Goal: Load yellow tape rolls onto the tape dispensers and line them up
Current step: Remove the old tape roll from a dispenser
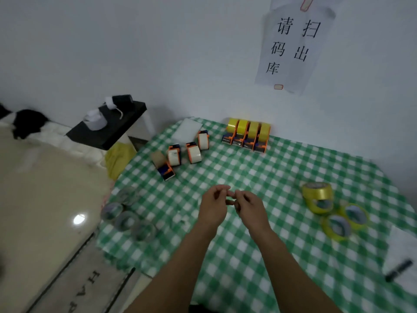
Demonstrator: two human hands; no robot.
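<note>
Several orange dispensers loaded with yellow tape (247,134) stand in a row against the back wall. Left of them, three dispensers carrying clear tape (191,149) and one lying on its side with a brown core (163,166) are scattered. Loose yellow tape rolls (318,196) lie at the right, two more (345,220) flat beside them. My left hand (213,205) and my right hand (249,205) meet over the middle of the green checked tablecloth (248,256), fingers curled and fingertips touching. Nothing is visible in either hand.
Several clear tape rolls (126,219) lie near the table's left edge. A white packet (187,129) rests at the back. A black marker (398,269) on white paper sits at the right edge. A black stand (108,127) is left of the table.
</note>
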